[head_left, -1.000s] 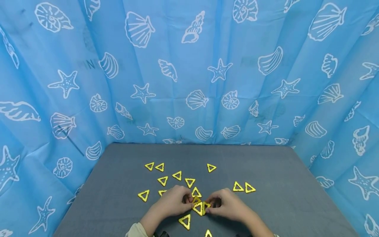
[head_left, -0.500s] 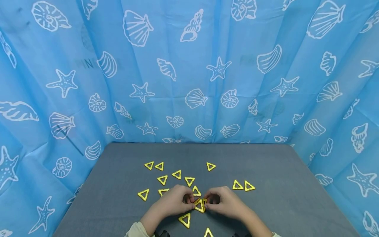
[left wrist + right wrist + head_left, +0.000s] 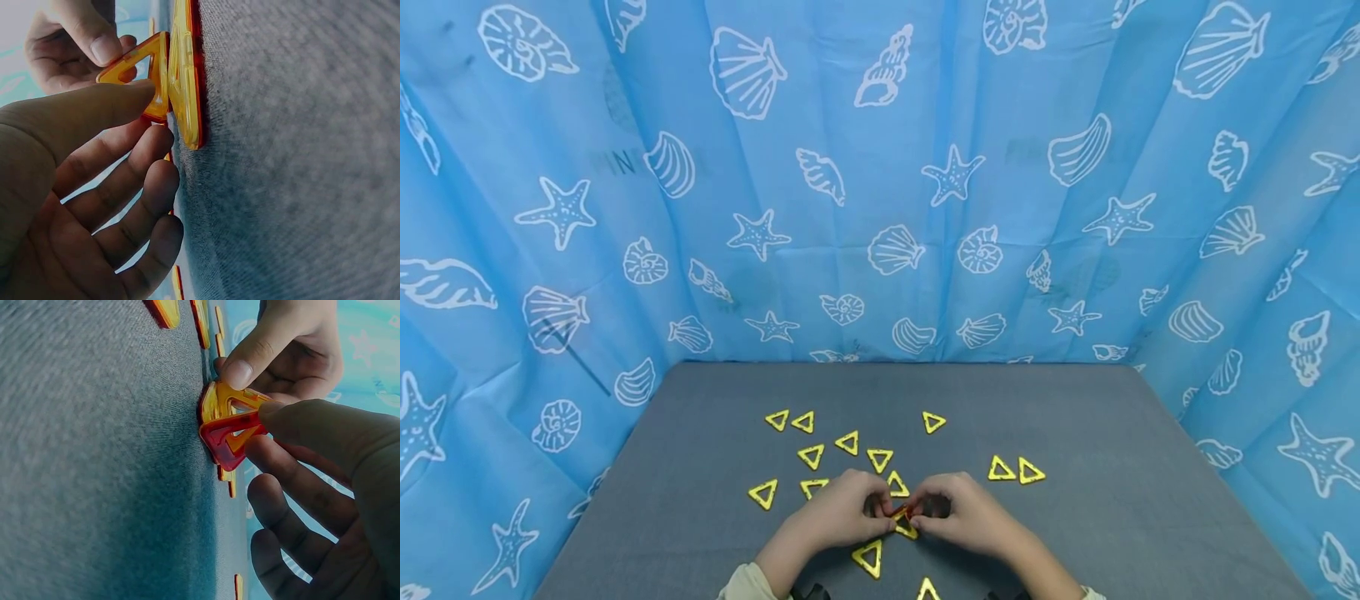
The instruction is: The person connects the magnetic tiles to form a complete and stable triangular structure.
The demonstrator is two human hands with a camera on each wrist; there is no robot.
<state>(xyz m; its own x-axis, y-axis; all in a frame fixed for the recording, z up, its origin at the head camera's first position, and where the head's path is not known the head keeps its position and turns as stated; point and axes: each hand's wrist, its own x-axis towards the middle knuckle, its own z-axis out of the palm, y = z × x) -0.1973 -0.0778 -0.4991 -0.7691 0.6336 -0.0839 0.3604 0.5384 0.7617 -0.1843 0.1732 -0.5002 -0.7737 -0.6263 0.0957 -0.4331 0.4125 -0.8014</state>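
Near the front middle of the table, both hands meet over small triangular magnetic tiles with open centres. My left hand [image 3: 847,510] pinches a yellow triangular tile [image 3: 160,75] between thumb and fingers, tilted up from the table. My right hand [image 3: 966,515] pinches a triangular tile [image 3: 220,439] that looks red from the right wrist camera; it leans against the left hand's yellow one. In the head view one yellow face [image 3: 906,526] shows between the fingertips, with a red edge above it. Fingers hide how the tiles join.
More yellow triangles lie flat around the hands: one close in front [image 3: 868,558], one at the bottom edge [image 3: 928,590], one just behind [image 3: 897,484], several to the left and back, and a pair [image 3: 1017,471] at right. A blue shell-print curtain [image 3: 880,208] surrounds the grey table [image 3: 1112,517].
My right hand has shifted slightly left, bringing its tile from beside the left hand's tile to behind it. The fingertips are closer together, and the left hand has barely moved.
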